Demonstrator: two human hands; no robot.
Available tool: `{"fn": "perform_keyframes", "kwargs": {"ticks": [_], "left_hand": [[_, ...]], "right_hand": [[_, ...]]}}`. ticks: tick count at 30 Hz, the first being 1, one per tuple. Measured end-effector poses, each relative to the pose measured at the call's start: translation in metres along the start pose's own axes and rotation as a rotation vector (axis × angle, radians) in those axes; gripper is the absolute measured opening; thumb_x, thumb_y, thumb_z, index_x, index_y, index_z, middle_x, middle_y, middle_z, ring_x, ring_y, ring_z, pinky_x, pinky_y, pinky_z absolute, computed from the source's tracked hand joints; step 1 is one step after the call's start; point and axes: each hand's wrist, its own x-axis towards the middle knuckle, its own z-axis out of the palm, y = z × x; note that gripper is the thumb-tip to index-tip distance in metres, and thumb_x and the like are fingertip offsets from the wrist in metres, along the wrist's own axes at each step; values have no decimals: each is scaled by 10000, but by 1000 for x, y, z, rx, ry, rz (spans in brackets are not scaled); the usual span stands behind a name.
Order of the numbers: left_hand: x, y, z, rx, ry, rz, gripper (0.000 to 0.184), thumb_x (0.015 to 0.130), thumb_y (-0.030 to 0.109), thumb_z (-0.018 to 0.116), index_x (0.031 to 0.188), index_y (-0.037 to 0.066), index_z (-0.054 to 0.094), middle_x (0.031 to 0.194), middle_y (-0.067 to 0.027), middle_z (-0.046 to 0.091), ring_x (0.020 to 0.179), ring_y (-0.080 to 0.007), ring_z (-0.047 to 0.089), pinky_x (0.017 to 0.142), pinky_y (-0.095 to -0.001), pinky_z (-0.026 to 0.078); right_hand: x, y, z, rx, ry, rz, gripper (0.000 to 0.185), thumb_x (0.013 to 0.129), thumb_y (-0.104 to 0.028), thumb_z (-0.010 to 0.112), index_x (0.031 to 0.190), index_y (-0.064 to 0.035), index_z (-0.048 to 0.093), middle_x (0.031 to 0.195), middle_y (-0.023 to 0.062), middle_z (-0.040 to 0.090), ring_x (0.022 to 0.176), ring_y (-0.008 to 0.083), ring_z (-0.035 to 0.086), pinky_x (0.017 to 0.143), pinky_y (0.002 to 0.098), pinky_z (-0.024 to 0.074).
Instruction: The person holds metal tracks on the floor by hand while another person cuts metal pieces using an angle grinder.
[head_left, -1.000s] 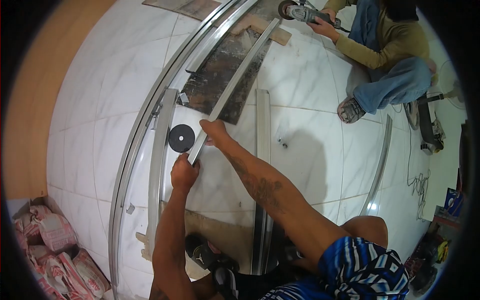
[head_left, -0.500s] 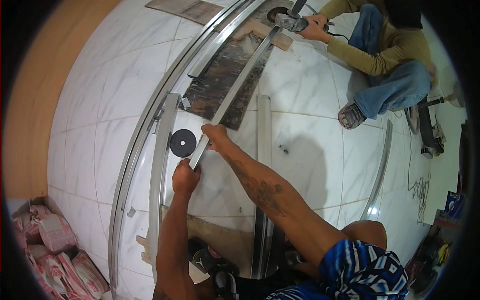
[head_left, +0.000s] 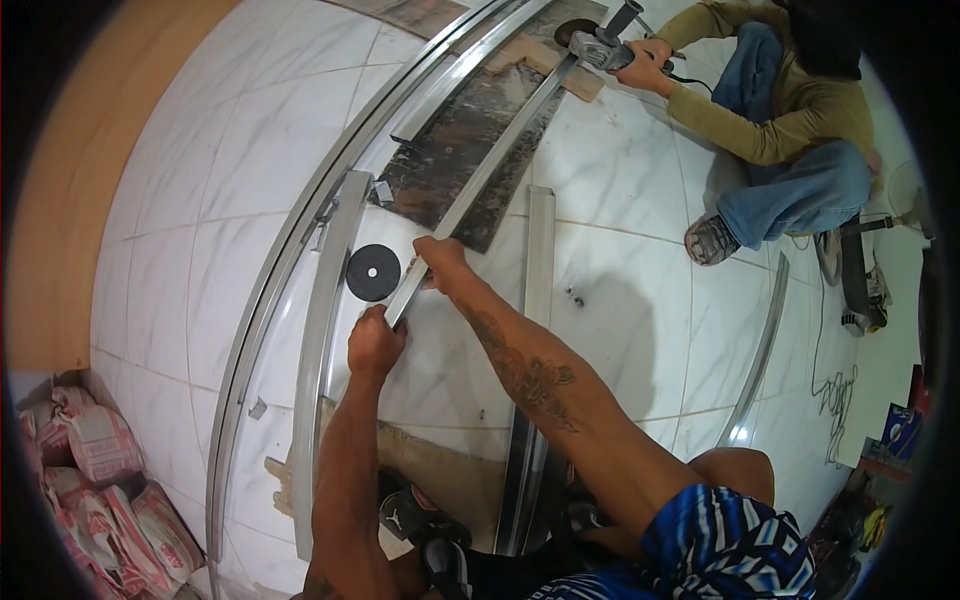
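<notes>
My left hand is closed round the near end of a long, narrow metal bar. Slightly farther up, my right hand grips the same bar. It slants away over a dark, scuffed board, and its far end reaches an angle grinder. A co-worker's hands hold that grinder. Just left of my hands, a black cutting disc lies flat on the tiles. Whether the grinder's wheel touches the bar, I cannot tell.
Long metal profiles run along the left, and another profile lies right of my hands. The co-worker sits at upper right. Printed sacks are piled at lower left. A curved metal strip and a tangled cable lie rightward.
The whole view has shifted a little, with the far end of the scene now slightly right. Both my hands keep their hold on the bar, and the co-worker still holds the grinder.
</notes>
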Motion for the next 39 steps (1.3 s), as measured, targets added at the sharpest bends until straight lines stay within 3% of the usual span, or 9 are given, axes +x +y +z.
{"fn": "perform_keyframes", "kwargs": {"ticks": [15, 18, 21, 24, 39], "left_hand": [[-1, 2, -1, 7, -10, -12, 370, 819, 257, 790, 1071, 12, 673, 998, -208, 712, 949, -397, 705, 849, -495, 567], [-1, 3, -2, 2, -5, -9, 366, 817, 257, 790, 1060, 10, 675, 987, -211, 714, 931, -401, 708, 841, -496, 570], [-1, 3, -2, 13, 6, 5, 363, 812, 254, 791, 1051, 6, 677, 977, -214, 716, 917, -403, 710, 832, -495, 572], [-1, 3, -2, 3, 9, 8, 362, 811, 252, 791, 1048, 4, 678, 975, -216, 717, 917, -402, 711, 830, -495, 573], [-1, 2, 0, 17, 6, 9, 348, 810, 262, 791, 1025, 15, 672, 994, -208, 717, 930, -399, 707, 834, -500, 569]], "right_hand": [[3, 1, 2, 66, 10, 22, 287, 790, -112, 655, 965, 107, 596, 878, 178, 622, 732, 296, 641, 557, 534, 526], [4, -2, 1, 30, 9, 59, 245, 822, -78, 635, 1011, 64, 573, 819, 159, 624, 668, 287, 660, 639, 519, 598], [2, -2, 1, 36, 5, 52, 235, 825, -77, 632, 996, 71, 570, 816, 164, 622, 668, 289, 659, 627, 513, 598], [1, -1, 2, 50, 14, 17, 287, 786, -107, 648, 964, 112, 593, 897, 177, 618, 739, 302, 643, 559, 528, 533], [2, 0, 1, 48, 10, 13, 292, 784, -101, 651, 979, 111, 601, 877, 185, 622, 749, 303, 650, 581, 534, 548]]}}
